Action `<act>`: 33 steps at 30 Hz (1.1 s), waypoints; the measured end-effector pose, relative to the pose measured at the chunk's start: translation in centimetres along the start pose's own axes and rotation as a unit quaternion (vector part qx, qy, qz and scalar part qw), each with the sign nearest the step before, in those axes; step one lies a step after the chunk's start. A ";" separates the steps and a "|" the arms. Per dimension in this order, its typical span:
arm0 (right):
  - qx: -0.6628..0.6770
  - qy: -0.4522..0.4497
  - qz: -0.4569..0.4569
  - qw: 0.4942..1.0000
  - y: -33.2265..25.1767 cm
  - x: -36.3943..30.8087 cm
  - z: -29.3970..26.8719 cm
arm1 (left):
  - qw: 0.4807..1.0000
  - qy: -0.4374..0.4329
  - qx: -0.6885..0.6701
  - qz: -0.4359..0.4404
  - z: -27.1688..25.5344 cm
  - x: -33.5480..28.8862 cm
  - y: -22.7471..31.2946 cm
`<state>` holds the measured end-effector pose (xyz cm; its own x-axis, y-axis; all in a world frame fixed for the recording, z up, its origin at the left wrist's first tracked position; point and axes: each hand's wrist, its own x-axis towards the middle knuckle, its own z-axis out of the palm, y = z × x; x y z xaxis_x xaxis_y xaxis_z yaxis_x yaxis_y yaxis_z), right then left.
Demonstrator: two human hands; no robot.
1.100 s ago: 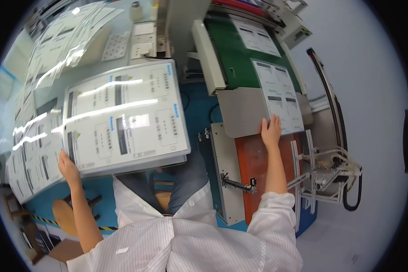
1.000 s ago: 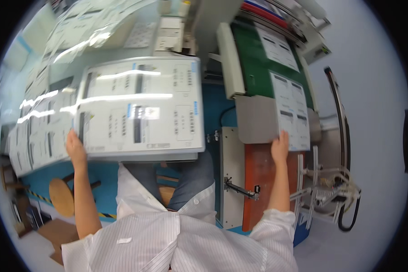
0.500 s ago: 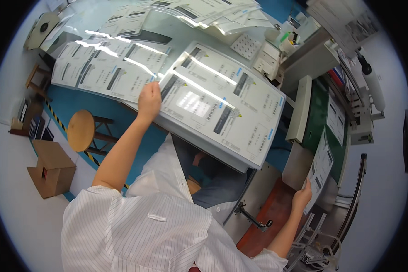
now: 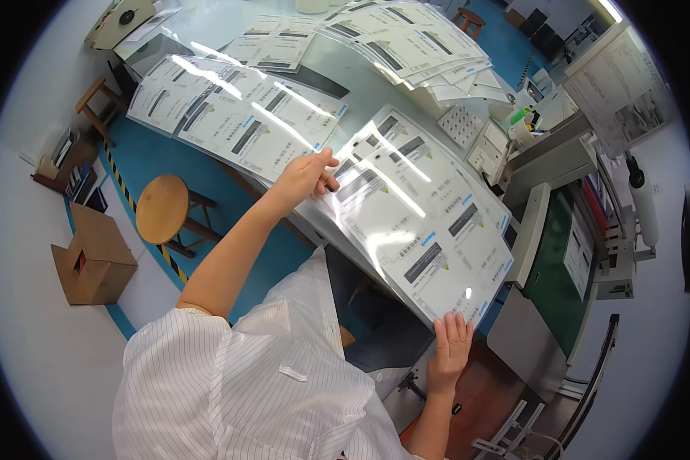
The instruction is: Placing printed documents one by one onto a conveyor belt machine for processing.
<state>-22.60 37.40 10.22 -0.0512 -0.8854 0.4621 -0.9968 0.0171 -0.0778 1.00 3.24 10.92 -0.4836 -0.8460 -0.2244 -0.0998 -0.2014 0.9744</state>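
Observation:
A clear, glossy sheet printed with several label panels lies slightly askew over a stack of like sheets on the bench in front of me. My right hand rests on its near right corner, fingers stretched out and lying flat. By the stack's left edge is my left hand, its fingers bent but apart; a small dark spot shows by a fingertip, too small to make out. Left of that hand, more printed sheets lie overlapping.
On the right stands a machine with a green bed, a printed sheet on it. Further sheets are piled at the far side. A round wooden stool and a cardboard box are at left.
My right hand has moved left from beside the machine to the stack's near corner; a sheet now lies askew on the stack. My left hand's fingers have come apart. The whole view has shifted.

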 end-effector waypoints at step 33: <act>0.142 -0.067 0.123 0.980 3.2 3.9 1.6 | 0.911 0.134 0.346 0.180 1.9 2.8 -4.3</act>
<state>-25.93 33.23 10.37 -0.2599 -0.9240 0.2806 -0.8974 0.1238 -0.4235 -1.61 2.68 6.13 -0.3729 -0.9044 0.2075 -0.5462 0.3947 0.7388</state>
